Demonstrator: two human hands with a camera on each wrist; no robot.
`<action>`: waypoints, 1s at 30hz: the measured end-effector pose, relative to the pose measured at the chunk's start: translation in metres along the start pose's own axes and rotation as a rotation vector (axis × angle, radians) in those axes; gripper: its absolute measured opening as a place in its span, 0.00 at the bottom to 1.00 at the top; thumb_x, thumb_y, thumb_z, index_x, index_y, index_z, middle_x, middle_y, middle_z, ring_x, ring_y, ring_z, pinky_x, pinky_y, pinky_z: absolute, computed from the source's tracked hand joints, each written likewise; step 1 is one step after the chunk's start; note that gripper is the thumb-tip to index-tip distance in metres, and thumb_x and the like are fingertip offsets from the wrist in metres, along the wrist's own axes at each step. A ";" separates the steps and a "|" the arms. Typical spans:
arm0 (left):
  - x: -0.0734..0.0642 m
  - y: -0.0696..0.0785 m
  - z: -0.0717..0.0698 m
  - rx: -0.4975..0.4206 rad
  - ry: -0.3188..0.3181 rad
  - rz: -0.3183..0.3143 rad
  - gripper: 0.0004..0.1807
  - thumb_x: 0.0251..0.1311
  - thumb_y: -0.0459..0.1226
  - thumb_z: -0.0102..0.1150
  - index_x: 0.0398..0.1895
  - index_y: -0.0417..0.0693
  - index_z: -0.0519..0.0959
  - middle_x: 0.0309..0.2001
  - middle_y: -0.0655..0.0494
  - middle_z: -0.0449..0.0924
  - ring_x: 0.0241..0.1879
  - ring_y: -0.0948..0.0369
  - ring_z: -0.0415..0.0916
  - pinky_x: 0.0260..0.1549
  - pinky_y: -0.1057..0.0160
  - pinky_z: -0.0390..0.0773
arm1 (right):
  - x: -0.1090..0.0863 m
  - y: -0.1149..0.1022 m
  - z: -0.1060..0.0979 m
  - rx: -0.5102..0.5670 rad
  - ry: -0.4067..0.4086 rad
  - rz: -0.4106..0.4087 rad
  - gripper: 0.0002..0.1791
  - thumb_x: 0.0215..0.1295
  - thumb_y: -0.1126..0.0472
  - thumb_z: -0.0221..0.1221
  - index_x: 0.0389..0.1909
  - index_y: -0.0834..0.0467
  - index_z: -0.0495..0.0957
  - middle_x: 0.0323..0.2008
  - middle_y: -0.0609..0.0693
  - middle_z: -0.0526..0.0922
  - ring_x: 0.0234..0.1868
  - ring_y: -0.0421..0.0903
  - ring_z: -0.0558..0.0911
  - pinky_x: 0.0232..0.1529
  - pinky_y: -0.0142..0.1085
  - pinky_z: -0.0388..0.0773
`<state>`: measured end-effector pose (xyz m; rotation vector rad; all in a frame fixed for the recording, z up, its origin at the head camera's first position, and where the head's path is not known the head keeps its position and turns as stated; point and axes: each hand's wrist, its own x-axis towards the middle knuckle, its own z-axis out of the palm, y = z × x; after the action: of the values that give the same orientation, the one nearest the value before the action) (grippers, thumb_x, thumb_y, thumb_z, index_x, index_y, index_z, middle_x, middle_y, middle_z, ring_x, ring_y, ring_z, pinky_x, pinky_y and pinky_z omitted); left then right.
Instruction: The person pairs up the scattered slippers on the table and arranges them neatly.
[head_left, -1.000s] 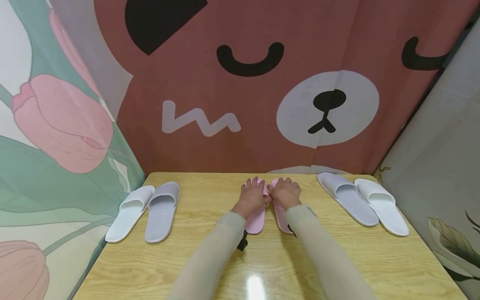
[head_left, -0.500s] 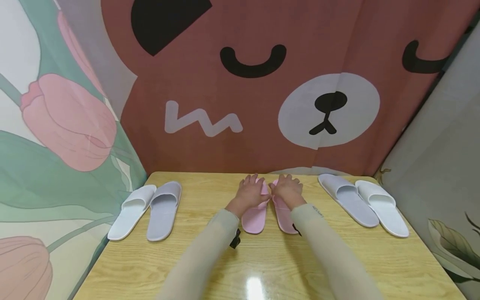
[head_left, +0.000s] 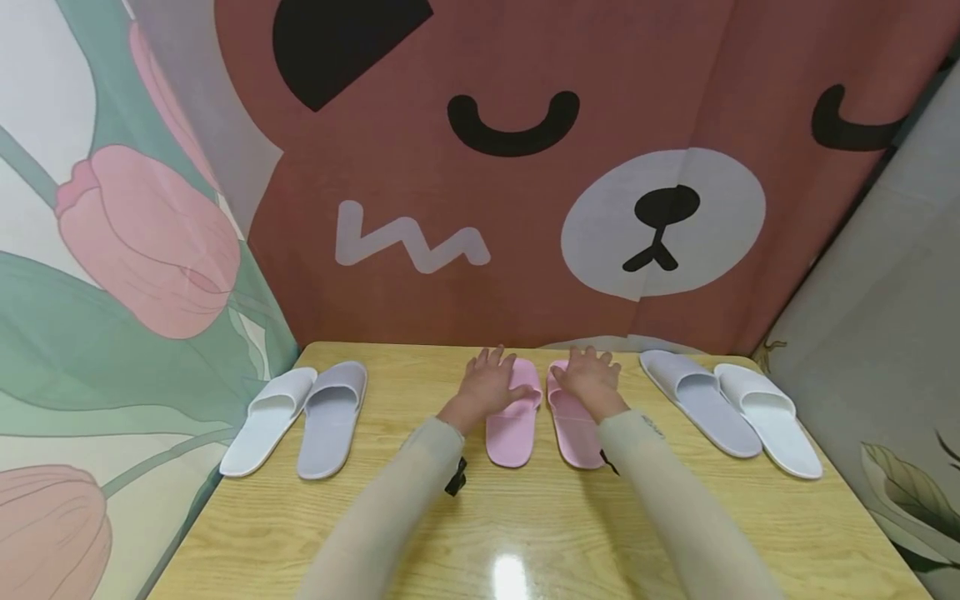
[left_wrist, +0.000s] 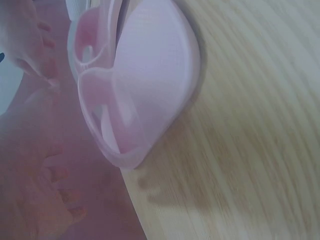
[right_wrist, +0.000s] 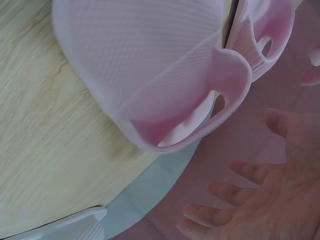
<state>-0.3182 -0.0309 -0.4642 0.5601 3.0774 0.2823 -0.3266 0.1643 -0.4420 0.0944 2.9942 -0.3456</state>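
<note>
In the head view, the left hand [head_left: 483, 385] and the right hand [head_left: 594, 385] reached forward from pale sleeves [head_left: 390, 504], forearms angling inward, backs upward and fingers spread. Each thumb overlapped the strap of a pink slipper (whether it touched, I could not tell from that angle). The left pink slipper [head_left: 511, 433] and right pink slipper [head_left: 576, 433] lay near the middle of the bench's [head_left: 540, 508] far side, toes toward the curtain [head_left: 375, 300], heels toward the person. Their long axes ran away from the person, leaning slightly together at the toes, with a narrow gap between. A stretch of bench separated them from a lilac slipper [head_left: 330, 433] leftward; another lilac slipper [head_left: 712, 404] sat nearer, rightward.

In the left wrist view, the left hand's fingers were spread before the curtain, apart from the slipper, whose toe met the back edge.

In the right wrist view, the right hand's fingers fanned out likewise, apart from its slipper.
</note>
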 end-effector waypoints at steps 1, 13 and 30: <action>0.000 -0.001 0.000 0.004 0.001 -0.001 0.45 0.67 0.67 0.48 0.78 0.49 0.61 0.80 0.44 0.51 0.78 0.41 0.49 0.73 0.41 0.54 | 0.000 0.001 0.000 0.000 -0.001 -0.001 0.40 0.74 0.39 0.50 0.76 0.63 0.59 0.72 0.70 0.60 0.72 0.76 0.54 0.70 0.69 0.50; -0.001 -0.008 0.000 0.016 -0.013 -0.028 0.44 0.69 0.68 0.42 0.79 0.53 0.60 0.81 0.47 0.50 0.79 0.43 0.46 0.74 0.42 0.51 | 0.002 0.018 -0.001 0.026 0.020 -0.016 0.39 0.74 0.42 0.52 0.75 0.63 0.60 0.72 0.70 0.60 0.72 0.75 0.56 0.70 0.69 0.50; -0.007 -0.028 -0.001 0.015 0.006 -0.036 0.42 0.69 0.67 0.43 0.78 0.54 0.61 0.80 0.47 0.51 0.78 0.42 0.47 0.74 0.40 0.51 | 0.003 0.041 -0.003 0.035 0.019 0.004 0.39 0.74 0.42 0.50 0.76 0.64 0.59 0.73 0.70 0.57 0.73 0.74 0.54 0.72 0.67 0.50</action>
<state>-0.3213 -0.0595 -0.4683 0.5051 3.0945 0.2617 -0.3270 0.2053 -0.4492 0.1068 3.0064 -0.3986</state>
